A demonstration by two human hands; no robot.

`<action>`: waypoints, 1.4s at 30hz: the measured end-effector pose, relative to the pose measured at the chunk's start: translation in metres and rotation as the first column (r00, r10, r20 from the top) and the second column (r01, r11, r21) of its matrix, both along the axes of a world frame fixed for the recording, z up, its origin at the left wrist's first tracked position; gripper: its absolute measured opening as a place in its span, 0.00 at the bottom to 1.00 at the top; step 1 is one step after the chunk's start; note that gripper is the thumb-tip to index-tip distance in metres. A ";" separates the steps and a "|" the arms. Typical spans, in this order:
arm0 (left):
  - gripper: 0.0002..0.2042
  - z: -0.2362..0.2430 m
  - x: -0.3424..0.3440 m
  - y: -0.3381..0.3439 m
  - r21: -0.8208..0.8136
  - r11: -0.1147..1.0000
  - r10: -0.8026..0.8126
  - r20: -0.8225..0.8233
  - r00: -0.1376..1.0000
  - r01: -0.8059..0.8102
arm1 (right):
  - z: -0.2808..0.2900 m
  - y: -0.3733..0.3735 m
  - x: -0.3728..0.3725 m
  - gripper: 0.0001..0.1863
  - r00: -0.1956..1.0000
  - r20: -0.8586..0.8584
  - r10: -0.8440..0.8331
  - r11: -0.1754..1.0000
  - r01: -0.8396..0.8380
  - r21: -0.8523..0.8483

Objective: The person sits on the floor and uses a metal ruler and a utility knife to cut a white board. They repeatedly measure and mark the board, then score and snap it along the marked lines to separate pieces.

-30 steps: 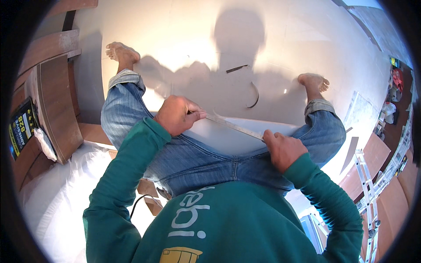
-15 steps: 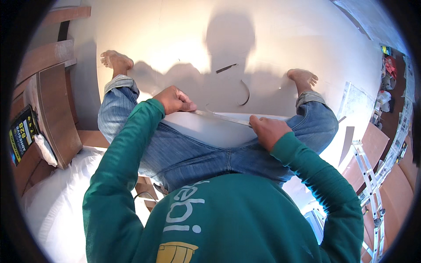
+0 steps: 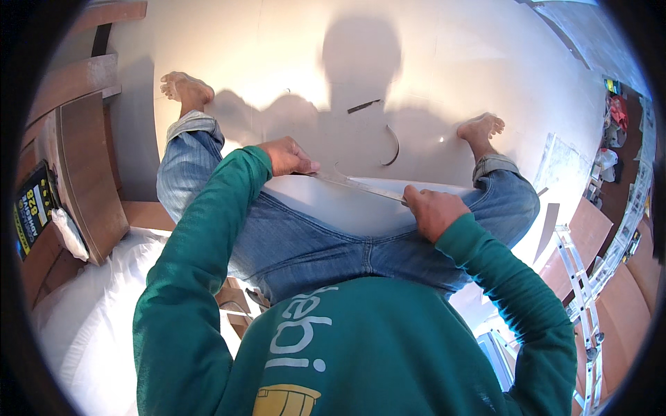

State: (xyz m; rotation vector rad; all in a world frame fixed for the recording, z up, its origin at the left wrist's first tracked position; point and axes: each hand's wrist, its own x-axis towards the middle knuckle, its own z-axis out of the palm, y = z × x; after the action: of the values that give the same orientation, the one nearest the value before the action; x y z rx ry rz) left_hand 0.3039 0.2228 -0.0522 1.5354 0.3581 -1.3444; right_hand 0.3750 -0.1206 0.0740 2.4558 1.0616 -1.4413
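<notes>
Both fists grip a long, narrow, flat pale strip (image 3: 371,188) that looks like metal. My left hand (image 3: 286,157) pinches its left end, thumb toward the middle, and my right hand (image 3: 436,211) is closed round its right end. The strip lies along the far edge of a white panel (image 3: 347,210) set between my thighs. A thin curl of shaving seems to stand up near the strip's left half; it is too fine to make out fully. Beyond, on the floor, lie a slim dark tool (image 3: 363,106), perhaps a cutter, and a dark curled strip (image 3: 394,144).
My bare feet rest on the pale floor (image 3: 277,55) at either side. Brown boards (image 3: 87,173) and a dark adhesive tin (image 3: 33,208) stand at left, above clear plastic sheeting (image 3: 97,326). At right are a metal ladder (image 3: 581,281) and several bags (image 3: 608,158).
Both hands and the strip have shifted slightly to the right along the panel's edge. My grip looks the same, and the floor items have not been disturbed.
</notes>
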 end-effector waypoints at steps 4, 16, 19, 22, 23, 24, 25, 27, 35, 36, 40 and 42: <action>0.18 -0.007 0.002 0.000 -0.044 0.999 0.009 -0.107 0.994 -0.014 | -0.004 -0.003 -0.002 0.09 1.000 0.014 -0.011 0.999 0.010 0.034; 0.18 -0.008 0.000 0.000 -0.052 0.996 0.070 -0.068 0.995 -0.074 | 0.024 0.015 -0.001 0.08 0.999 0.037 0.038 0.997 -0.040 0.061; 0.17 -0.013 0.004 -0.002 0.026 0.999 -0.034 0.020 0.999 0.033 | 0.022 0.017 -0.002 0.08 1.000 0.007 0.028 1.000 -0.028 0.010; 0.16 -0.023 0.001 -0.005 -0.052 0.996 0.061 -0.104 0.993 -0.067 | 0.011 0.019 -0.002 0.08 0.995 0.076 0.063 0.998 -0.063 -0.001; 0.15 -0.026 0.000 -0.005 -0.052 0.997 0.051 -0.084 0.995 -0.056 | 0.011 0.019 -0.001 0.08 0.996 0.064 0.057 0.998 -0.057 -0.007; 0.15 -0.028 -0.001 -0.005 -0.051 0.998 0.041 -0.063 0.997 -0.045 | 0.012 0.020 0.000 0.08 0.997 0.051 0.052 0.999 -0.051 -0.013; 0.14 -0.031 -0.002 -0.005 -0.049 0.998 0.031 -0.042 0.999 -0.033 | 0.013 0.021 0.001 0.08 0.998 0.038 0.046 0.999 -0.046 -0.018; 0.14 -0.025 0.004 -0.005 -0.030 0.999 -0.016 -0.057 0.998 0.014 | 0.010 0.020 -0.001 0.07 0.998 0.053 0.026 1.000 -0.026 -0.003; 0.15 -0.040 -0.007 0.003 0.098 0.995 -0.027 -0.023 0.999 0.029 | -0.015 0.031 0.003 0.08 1.000 -0.002 0.031 0.999 -0.031 0.020; 0.15 -0.028 -0.002 0.001 0.103 0.995 0.003 -0.031 1.000 0.000 | -0.016 0.029 0.004 0.07 1.000 -0.001 0.024 0.999 -0.024 0.032; 0.13 0.008 0.002 0.008 0.124 0.981 0.117 0.251 0.961 -0.151 | 0.003 0.017 0.006 0.07 0.994 0.103 -0.022 0.994 0.011 0.111; 0.11 0.026 -0.001 0.005 0.168 0.961 0.093 0.556 0.826 -0.221 | 0.019 0.013 0.011 0.07 0.992 0.124 -0.028 0.998 0.021 0.064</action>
State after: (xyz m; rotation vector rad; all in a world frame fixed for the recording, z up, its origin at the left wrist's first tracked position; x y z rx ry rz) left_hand 0.3031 0.2281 -0.0257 1.9557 0.2727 -0.7015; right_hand 0.3862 -0.1081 0.0933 2.5725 1.0701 -1.2593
